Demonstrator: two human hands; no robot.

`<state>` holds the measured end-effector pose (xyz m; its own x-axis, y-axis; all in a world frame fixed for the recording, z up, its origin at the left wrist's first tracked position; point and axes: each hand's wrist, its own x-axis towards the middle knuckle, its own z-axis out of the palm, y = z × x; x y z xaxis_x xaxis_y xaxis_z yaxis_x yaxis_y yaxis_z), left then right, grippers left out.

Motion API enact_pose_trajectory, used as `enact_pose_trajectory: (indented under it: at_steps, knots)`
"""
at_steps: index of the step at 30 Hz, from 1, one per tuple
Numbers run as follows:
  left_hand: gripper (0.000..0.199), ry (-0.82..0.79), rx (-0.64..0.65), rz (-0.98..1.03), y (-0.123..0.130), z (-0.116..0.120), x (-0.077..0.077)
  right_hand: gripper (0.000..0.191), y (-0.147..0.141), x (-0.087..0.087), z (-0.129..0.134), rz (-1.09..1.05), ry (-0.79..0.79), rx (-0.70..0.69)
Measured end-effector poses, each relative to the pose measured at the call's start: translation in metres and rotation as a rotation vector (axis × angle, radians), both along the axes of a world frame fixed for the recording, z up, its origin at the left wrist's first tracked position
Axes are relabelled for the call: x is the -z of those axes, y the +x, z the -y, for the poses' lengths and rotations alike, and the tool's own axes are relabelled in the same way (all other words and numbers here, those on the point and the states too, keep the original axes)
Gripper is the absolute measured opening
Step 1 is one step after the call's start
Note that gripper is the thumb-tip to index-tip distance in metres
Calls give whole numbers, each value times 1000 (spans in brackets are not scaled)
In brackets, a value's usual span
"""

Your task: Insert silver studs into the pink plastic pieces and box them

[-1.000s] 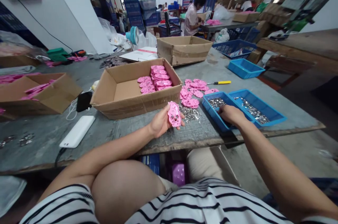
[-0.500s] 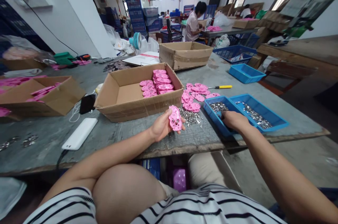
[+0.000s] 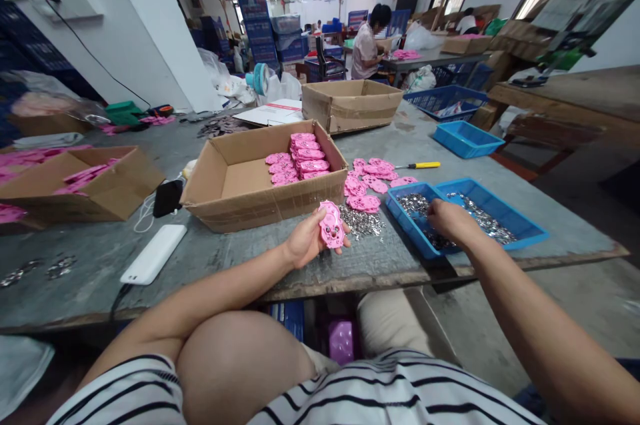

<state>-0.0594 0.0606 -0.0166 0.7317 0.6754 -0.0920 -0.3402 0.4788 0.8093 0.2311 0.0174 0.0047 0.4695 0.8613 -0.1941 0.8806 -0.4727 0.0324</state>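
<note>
My left hand (image 3: 306,241) is closed on a pink plastic piece (image 3: 331,225) with a scalloped outline and small metal parts set near its lower end. It is held over the front of the table. My right hand (image 3: 453,221) is above the nearer blue tray (image 3: 413,231), its fingers pinched together; what they hold, if anything, is hidden. Small shiny metal parts (image 3: 414,203) lie in that tray. Between the hands a loose heap of small metal parts (image 3: 364,221) rests on the table, with several pink pieces (image 3: 364,203) just behind it.
A cardboard box (image 3: 250,201) with stacked pink pieces stands left of centre, another box (image 3: 355,105) behind it. A second blue tray (image 3: 530,233) holds more metal parts. A yellow-handled tool (image 3: 424,165), a white power bank (image 3: 154,255) and a black phone (image 3: 169,198) lie around. A co-worker (image 3: 367,48) sits farther back.
My right hand has lifted a little out of the nearer blue tray and shifted slightly right. My left hand keeps the pink piece in the same place.
</note>
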Motion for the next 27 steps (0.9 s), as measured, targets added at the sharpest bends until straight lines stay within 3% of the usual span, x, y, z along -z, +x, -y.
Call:
enact_pose_trajectory:
  at_steps: [6,11,14,18,27]
  knots:
    - [37,23,-25,-57,2,1,1,17,-13,-7,0,-145,150,-50]
    - [51,70,-82,-166,4,3,-1,8,-63,-7,-2,-696,378,-292]
    - [52,91,-95,-192,5,4,-2,8,-92,-8,-4,-830,417,-453]
    - [52,92,-106,-195,4,4,-2,15,-118,-11,-6,-673,463,-656]
    - [45,58,-136,-197,6,3,-1,17,-136,-5,1,-110,431,-898]
